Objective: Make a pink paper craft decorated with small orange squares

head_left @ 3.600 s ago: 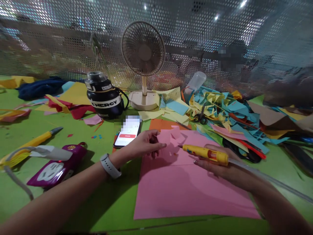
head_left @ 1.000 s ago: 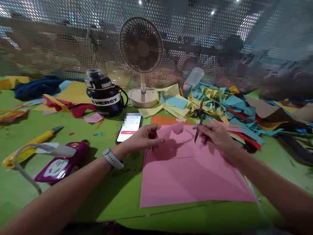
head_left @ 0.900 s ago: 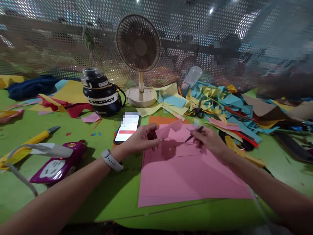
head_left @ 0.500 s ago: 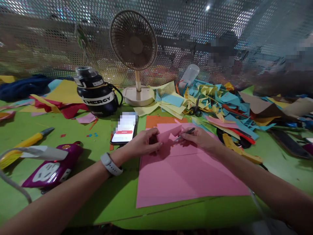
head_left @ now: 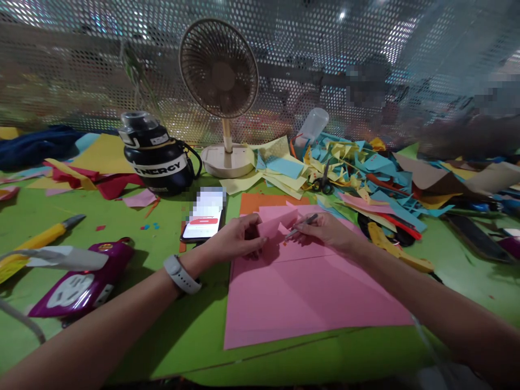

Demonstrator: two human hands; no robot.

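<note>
My left hand (head_left: 246, 238), with a pale watch band on its wrist, pinches a raised piece of pink paper (head_left: 274, 227) between thumb and fingers. My right hand (head_left: 319, 230) is closed on a slim grey pointed tool (head_left: 301, 226); I cannot tell if it is a craft knife or tweezers. Its tip points down and left, close to the raised paper. A tiny orange scrap (head_left: 285, 244) lies near the tip. Under both hands are large pink sheets (head_left: 309, 298), with an orange sheet (head_left: 252, 203) showing behind them.
A lit phone (head_left: 205, 214) lies left of the sheets, with a black jug (head_left: 160, 165) and a fan (head_left: 227, 162) behind. Paper scraps (head_left: 349, 162) and scissors (head_left: 324, 183) are at the back. A yellow cutter (head_left: 394, 246) lies right; a purple power strip (head_left: 87, 281) and yellow cutter (head_left: 38, 241) lie left.
The view has shifted slightly, moving most things a little left. The tool's tip has dipped a little toward the sheet. Both hands keep their grips.
</note>
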